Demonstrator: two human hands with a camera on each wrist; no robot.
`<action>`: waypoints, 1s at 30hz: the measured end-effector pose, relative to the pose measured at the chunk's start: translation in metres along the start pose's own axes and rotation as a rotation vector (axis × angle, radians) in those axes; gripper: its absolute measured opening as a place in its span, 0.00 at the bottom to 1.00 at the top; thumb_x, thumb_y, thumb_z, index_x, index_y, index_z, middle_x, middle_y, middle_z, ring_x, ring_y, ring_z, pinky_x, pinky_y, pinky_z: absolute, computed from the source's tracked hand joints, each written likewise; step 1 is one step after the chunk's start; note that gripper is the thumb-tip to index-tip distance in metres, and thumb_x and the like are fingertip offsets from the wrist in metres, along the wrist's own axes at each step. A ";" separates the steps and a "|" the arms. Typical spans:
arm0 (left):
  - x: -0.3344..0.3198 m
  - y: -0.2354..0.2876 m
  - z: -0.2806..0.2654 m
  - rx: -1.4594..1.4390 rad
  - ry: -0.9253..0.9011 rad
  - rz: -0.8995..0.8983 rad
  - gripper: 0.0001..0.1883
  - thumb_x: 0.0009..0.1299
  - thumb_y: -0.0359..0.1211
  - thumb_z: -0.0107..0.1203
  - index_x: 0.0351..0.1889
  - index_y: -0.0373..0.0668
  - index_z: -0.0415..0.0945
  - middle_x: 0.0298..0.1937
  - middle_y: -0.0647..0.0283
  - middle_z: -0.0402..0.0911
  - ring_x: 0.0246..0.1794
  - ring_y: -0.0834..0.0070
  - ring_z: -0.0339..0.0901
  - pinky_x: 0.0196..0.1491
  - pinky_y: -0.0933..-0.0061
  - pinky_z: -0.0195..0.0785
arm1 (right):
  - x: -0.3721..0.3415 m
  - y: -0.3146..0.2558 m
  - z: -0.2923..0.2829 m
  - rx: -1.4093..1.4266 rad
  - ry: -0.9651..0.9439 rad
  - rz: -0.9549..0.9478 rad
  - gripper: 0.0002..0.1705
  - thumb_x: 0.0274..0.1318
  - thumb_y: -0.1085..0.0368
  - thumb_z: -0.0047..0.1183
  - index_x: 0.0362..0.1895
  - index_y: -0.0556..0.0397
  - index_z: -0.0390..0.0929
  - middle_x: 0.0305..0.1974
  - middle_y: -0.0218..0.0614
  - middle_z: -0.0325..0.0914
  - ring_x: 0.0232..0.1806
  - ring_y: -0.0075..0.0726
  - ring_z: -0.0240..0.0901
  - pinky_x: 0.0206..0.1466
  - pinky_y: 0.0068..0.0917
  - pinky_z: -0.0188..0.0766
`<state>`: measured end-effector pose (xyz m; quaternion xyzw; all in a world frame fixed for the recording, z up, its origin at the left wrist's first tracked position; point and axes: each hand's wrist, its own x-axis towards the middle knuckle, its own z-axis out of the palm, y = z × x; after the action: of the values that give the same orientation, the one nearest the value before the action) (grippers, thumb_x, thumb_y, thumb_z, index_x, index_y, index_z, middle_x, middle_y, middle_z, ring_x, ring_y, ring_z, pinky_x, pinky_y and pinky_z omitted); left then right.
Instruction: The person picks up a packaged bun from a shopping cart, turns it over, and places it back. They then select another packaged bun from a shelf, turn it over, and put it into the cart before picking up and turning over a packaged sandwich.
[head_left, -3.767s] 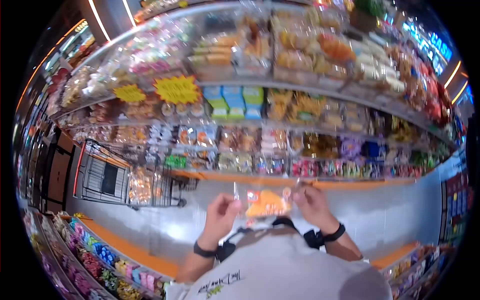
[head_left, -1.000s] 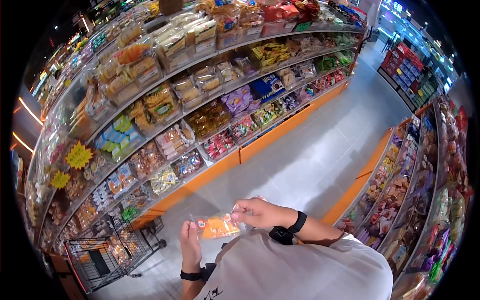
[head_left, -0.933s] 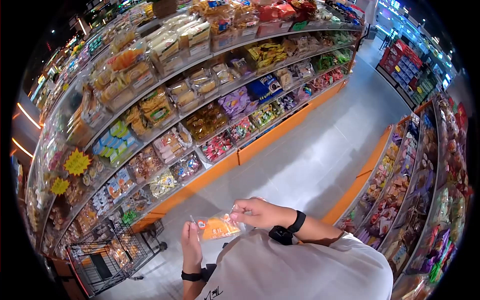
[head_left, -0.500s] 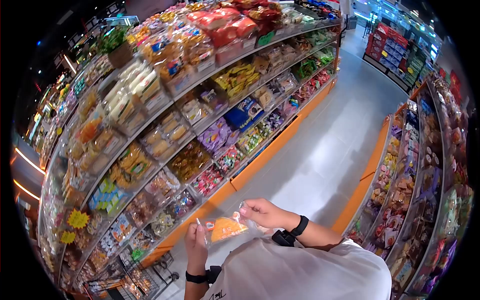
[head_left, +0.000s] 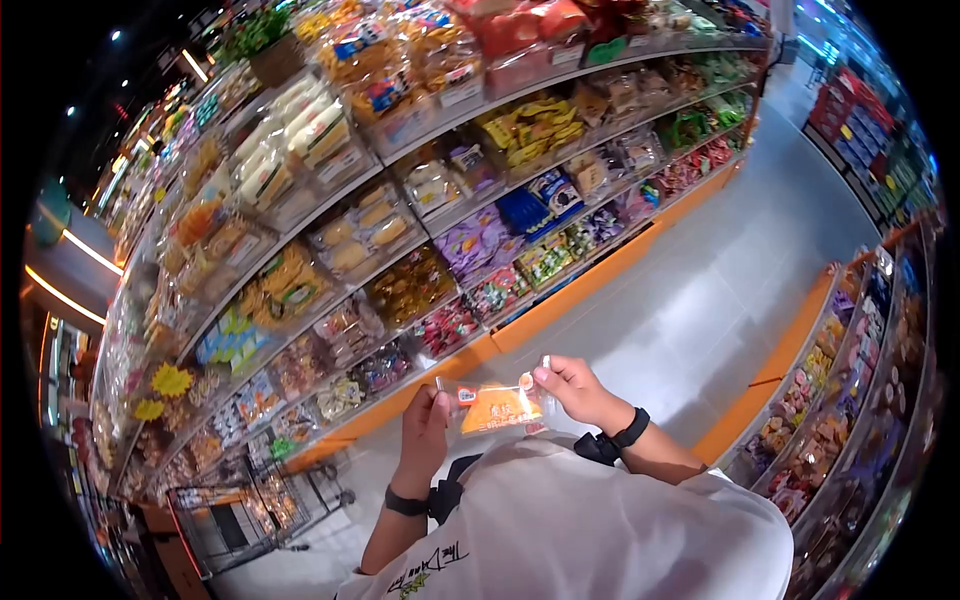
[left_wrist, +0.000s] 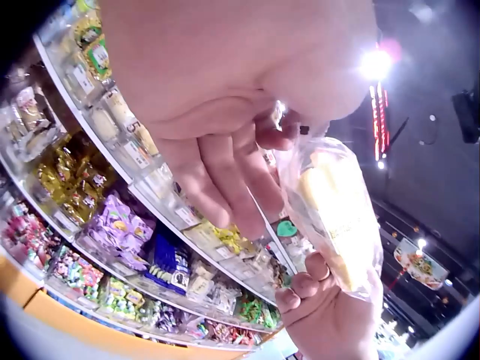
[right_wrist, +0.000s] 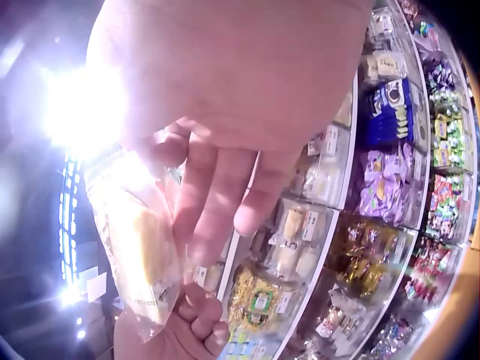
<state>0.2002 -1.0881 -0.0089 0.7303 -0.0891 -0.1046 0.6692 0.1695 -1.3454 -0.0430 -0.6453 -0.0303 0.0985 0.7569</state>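
A snack cake (head_left: 498, 410) in a clear wrapper with orange panel and white lettering is held in front of the chest. My left hand (head_left: 424, 432) pinches the wrapper's left end, and my right hand (head_left: 583, 392) pinches the right end. In the left wrist view, the pale cake (left_wrist: 337, 206) shows from behind, stretched between the left hand (left_wrist: 232, 90) and the right hand (left_wrist: 326, 319) beyond. From the right wrist, the same wrapped cake (right_wrist: 139, 232) hangs beside the right hand's curled fingers (right_wrist: 206, 187).
Tiered shelves (head_left: 440, 240) of bagged snacks run along the left side of the aisle. More snack shelves (head_left: 830, 380) line the right. A black wire shopping cart (head_left: 240, 520) with packages inside stands lower left. The grey floor (head_left: 690, 290) stretches away between the shelves.
The head view has turned from facing the shelf squarely to looking along the aisle, then slightly back. Since half a second ago, both hands and the cake sit higher and further right in view.
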 end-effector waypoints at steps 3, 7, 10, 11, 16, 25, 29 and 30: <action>-0.004 -0.010 -0.012 -0.028 0.012 -0.051 0.11 0.80 0.38 0.48 0.36 0.44 0.71 0.32 0.76 0.72 0.33 0.89 0.63 0.37 0.83 0.58 | 0.018 -0.001 0.005 0.092 -0.043 -0.085 0.21 0.75 0.52 0.46 0.41 0.59 0.79 0.39 0.33 0.83 0.39 0.21 0.78 0.45 0.23 0.77; -0.003 -0.005 -0.010 -0.085 0.040 0.005 0.12 0.81 0.39 0.46 0.37 0.43 0.70 0.33 0.74 0.71 0.35 0.86 0.65 0.41 0.81 0.61 | 0.042 -0.001 0.006 0.101 -0.080 -0.209 0.19 0.74 0.54 0.48 0.39 0.59 0.78 0.36 0.32 0.82 0.40 0.22 0.79 0.45 0.23 0.76; -0.008 -0.012 -0.027 0.029 0.053 -0.017 0.14 0.82 0.41 0.46 0.38 0.41 0.70 0.36 0.71 0.72 0.38 0.84 0.67 0.45 0.79 0.63 | 0.050 -0.008 0.018 0.169 -0.084 -0.143 0.19 0.74 0.55 0.48 0.37 0.57 0.77 0.35 0.31 0.81 0.40 0.22 0.78 0.45 0.25 0.75; -0.011 -0.011 -0.030 0.004 0.064 -0.008 0.15 0.82 0.42 0.46 0.38 0.41 0.70 0.36 0.71 0.72 0.38 0.83 0.68 0.45 0.79 0.63 | 0.055 -0.007 0.021 0.149 -0.122 -0.207 0.18 0.74 0.56 0.47 0.33 0.55 0.74 0.34 0.30 0.79 0.39 0.21 0.76 0.45 0.26 0.74; -0.030 -0.002 -0.048 -0.219 0.161 -0.028 0.16 0.82 0.44 0.45 0.39 0.40 0.70 0.37 0.69 0.73 0.41 0.83 0.68 0.47 0.78 0.64 | 0.060 -0.006 0.059 0.079 -0.144 -0.223 0.20 0.74 0.55 0.48 0.29 0.53 0.68 0.30 0.26 0.73 0.35 0.18 0.71 0.44 0.24 0.71; -0.102 -0.020 -0.132 -0.043 0.249 -0.025 0.12 0.81 0.35 0.43 0.33 0.43 0.66 0.30 0.75 0.63 0.33 0.87 0.58 0.37 0.80 0.56 | 0.045 0.016 0.158 0.092 -0.185 -0.109 0.17 0.74 0.55 0.47 0.33 0.53 0.72 0.33 0.26 0.75 0.37 0.18 0.70 0.45 0.23 0.70; -0.159 -0.028 -0.187 -0.147 0.325 0.004 0.12 0.82 0.37 0.45 0.36 0.42 0.69 0.34 0.75 0.68 0.37 0.87 0.63 0.42 0.80 0.62 | 0.038 0.039 0.232 0.094 -0.191 -0.038 0.17 0.75 0.56 0.47 0.33 0.53 0.73 0.33 0.26 0.76 0.36 0.17 0.69 0.46 0.22 0.70; -0.175 -0.030 -0.201 -0.169 0.360 -0.006 0.12 0.82 0.37 0.45 0.37 0.41 0.69 0.34 0.74 0.69 0.38 0.86 0.64 0.42 0.80 0.62 | 0.034 0.039 0.255 0.074 -0.199 -0.015 0.17 0.75 0.56 0.46 0.33 0.53 0.73 0.33 0.25 0.75 0.35 0.17 0.68 0.46 0.22 0.70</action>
<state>0.0861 -0.8455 -0.0167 0.6789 0.0433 0.0188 0.7328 0.1541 -1.0861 -0.0416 -0.6036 -0.1066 0.1578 0.7742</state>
